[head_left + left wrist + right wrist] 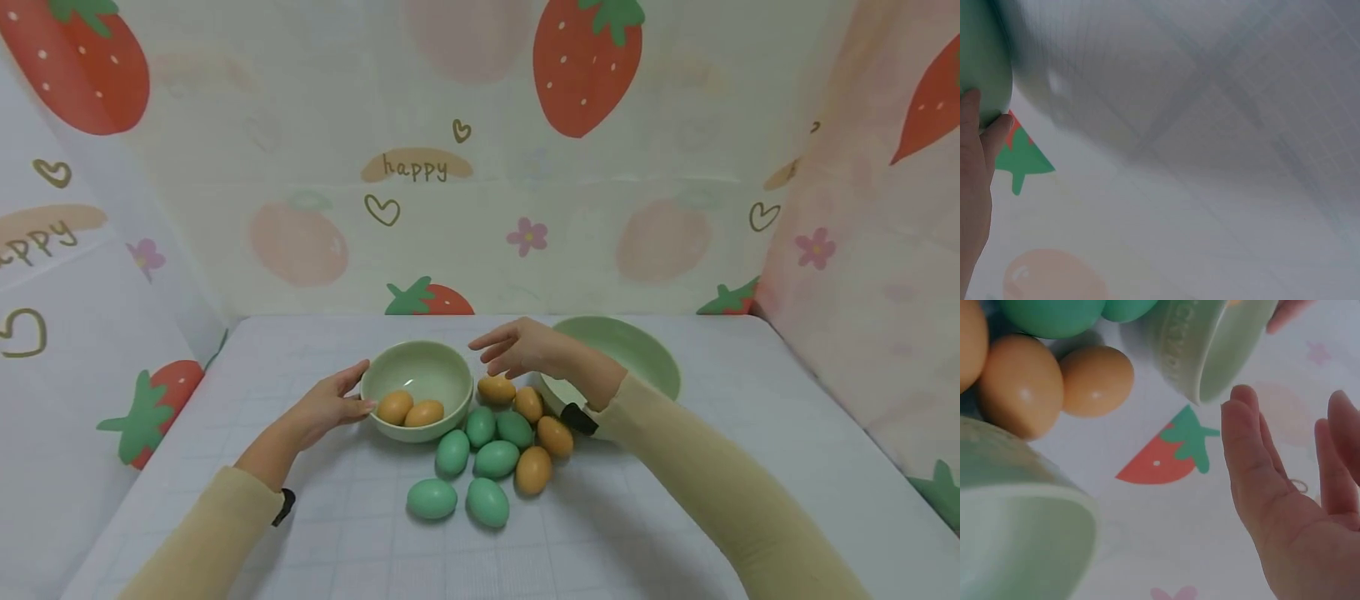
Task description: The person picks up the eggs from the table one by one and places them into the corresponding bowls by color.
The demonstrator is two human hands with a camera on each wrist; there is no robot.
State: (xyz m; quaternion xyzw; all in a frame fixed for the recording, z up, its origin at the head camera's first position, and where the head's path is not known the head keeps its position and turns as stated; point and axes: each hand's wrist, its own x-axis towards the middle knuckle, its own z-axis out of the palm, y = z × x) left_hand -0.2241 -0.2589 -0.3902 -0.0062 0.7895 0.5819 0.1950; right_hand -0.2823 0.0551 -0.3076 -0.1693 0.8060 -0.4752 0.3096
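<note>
My left hand [322,408] rests against the left side of a small pale green bowl [442,360], thumb and fingers spread along its outer wall. Two orange-brown eggs [424,413] lie inside that bowl. In the left wrist view, fingers [999,132] touch the bowl's outside [988,62]. Raised between the small bowl and a larger pale green bowl [645,350], my right hand [525,348] holds nothing, its fingers extended leftward. Just below it lies an orange-brown egg [497,389]. The right wrist view shows the spread right hand [1291,506] near the small bowl's rim [1200,381].
Several green eggs [496,459] cluster on the white tablecloth [360,533] in front of the small bowl. More orange-brown eggs [533,471] lie to their right, beside the larger bowl, which my right forearm partly covers. A strawberry-print curtain [570,250] stands behind the table.
</note>
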